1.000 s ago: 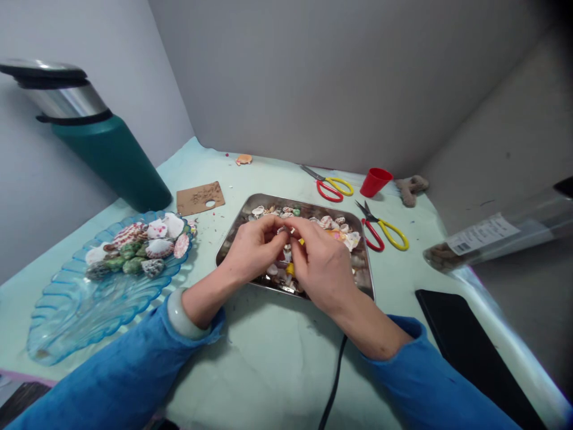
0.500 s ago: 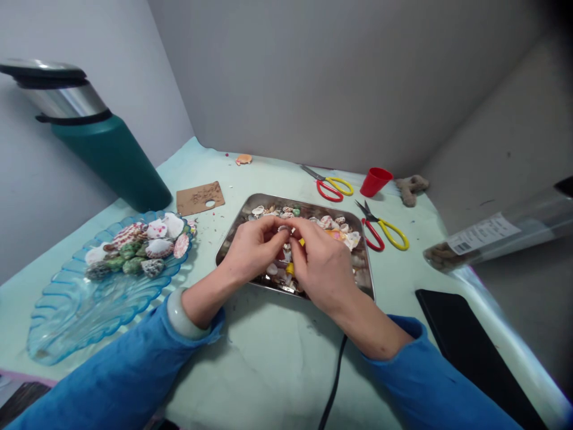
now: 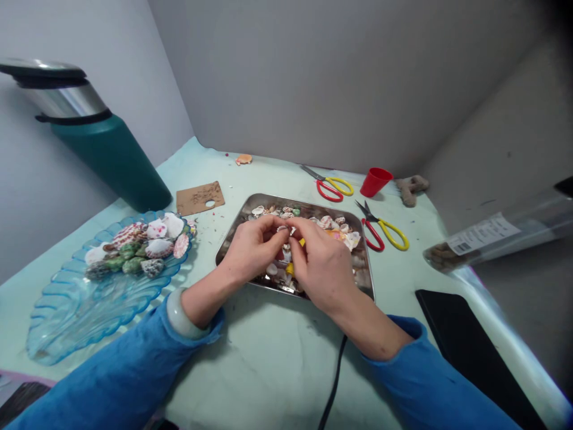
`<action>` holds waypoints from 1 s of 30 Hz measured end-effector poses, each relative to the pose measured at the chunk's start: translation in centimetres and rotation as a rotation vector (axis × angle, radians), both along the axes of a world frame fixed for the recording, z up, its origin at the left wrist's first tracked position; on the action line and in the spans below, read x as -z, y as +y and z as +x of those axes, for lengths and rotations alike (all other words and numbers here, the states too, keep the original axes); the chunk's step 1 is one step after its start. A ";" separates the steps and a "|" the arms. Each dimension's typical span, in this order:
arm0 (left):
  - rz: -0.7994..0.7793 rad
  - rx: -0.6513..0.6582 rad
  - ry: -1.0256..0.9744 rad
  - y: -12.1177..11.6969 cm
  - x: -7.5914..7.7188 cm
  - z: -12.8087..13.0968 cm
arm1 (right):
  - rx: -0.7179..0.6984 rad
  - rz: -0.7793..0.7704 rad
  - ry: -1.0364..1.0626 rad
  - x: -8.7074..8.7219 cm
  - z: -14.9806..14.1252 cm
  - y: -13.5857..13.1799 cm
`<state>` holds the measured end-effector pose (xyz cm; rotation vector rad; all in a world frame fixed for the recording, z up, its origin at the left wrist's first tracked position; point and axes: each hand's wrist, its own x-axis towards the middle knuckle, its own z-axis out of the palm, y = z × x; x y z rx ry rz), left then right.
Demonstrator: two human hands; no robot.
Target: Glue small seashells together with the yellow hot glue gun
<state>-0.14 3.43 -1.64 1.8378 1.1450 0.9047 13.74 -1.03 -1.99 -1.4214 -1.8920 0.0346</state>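
Note:
My left hand (image 3: 250, 246) and my right hand (image 3: 323, 263) meet over a shallow metal tray (image 3: 367, 272), fingers pinched together. Between the fingertips is something small and pale, mostly hidden, whose kind I cannot make out. Shells (image 3: 329, 222) lie in the tray along with a yellow piece (image 3: 290, 269) and other small bits. To the left, a blue clear plastic dish (image 3: 94, 307) shaped like a scallop holds white and reddish shells (image 3: 160, 247) and several green and dark snail shells (image 3: 132, 266).
A teal bottle (image 3: 116, 161) stands at the left behind a cardboard piece (image 3: 200, 198). Behind the tray lie two pairs of scissors (image 3: 333, 186), (image 3: 385, 230) and a red cup (image 3: 376, 182). At the right are a clear tube (image 3: 483, 235) and a black flat object (image 3: 470, 346); a black cable (image 3: 333, 388) runs in front.

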 end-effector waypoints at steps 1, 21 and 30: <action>0.002 -0.004 0.003 0.0 0.0 0.0 | -0.010 -0.004 0.000 0.0 0.0 0.0; 0.003 -0.002 -0.015 0.0 0.0 0.0 | 0.008 0.015 -0.072 0.1 0.1 -0.1; 0.016 -0.018 0.032 -0.2 -0.3 0.0 | 0.007 0.037 -0.069 0.3 0.1 0.0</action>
